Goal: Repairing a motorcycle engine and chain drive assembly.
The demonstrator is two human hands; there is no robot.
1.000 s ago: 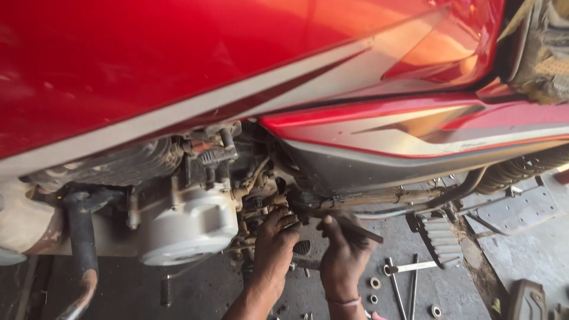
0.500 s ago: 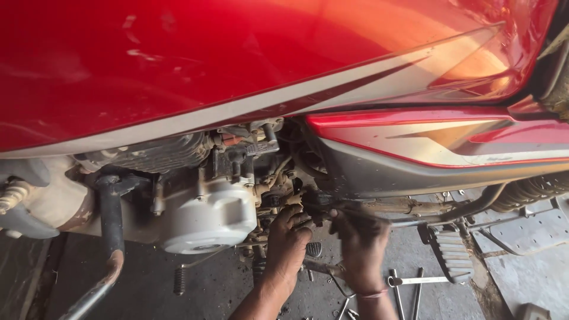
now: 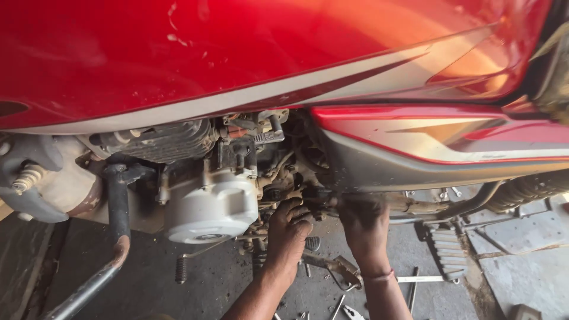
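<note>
While both greasy hands, left hand (image 3: 289, 224) and right hand (image 3: 363, 220), curl tightly around small dark engine parts (image 3: 314, 198) beneath the red motorcycle tank (image 3: 237, 53), oily fingers could probably slip.

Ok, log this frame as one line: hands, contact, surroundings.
left hand: on greasy parts beside silver engine cover | right hand: under red side panel, grip hidden | floor: loose tools

Floor (image 3: 178, 261): dark, oil-stained concrete, paler and cracked at right. Loose metal tools (image 3: 418, 278) scattered on it in the lower middle. Warm light from upper right; deep shade underneath.
</note>
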